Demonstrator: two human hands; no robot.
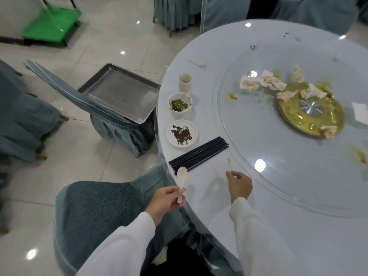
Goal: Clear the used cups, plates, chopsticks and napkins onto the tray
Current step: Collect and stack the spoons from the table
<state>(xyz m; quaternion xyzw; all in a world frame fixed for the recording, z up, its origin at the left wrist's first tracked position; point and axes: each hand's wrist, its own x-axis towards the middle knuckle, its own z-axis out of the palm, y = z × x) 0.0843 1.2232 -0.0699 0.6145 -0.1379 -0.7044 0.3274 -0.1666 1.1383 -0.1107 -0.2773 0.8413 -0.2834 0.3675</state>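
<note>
Head view: left hand (166, 200) pinches a white spoon (181, 181); right hand (239, 185) pinches what may be another spoon (229, 165). Chopsticks (199, 155), plate (182, 135), bowl (180, 103), cups (185, 82) line the surface's (209, 196) left edge; tray (119, 95) sits on a chair (65, 92) beyond.

Metal tray (119, 96) on chair, 9 o'clock of stacked cups (185, 82); dirty bowl (180, 103), plate (182, 134), black chopsticks (199, 154) w/ napkins (264, 81) at 2.

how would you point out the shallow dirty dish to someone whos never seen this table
Start at the round table and follow its left rim, nearest the metal tray on the chair. Dishes run in a line there: stacked cups, a deeper bowl, then the shallow plate. It lies right beside the black chopsticks and is flat, smeared with dark sauce, unlike the bowl with green scraps.
</note>
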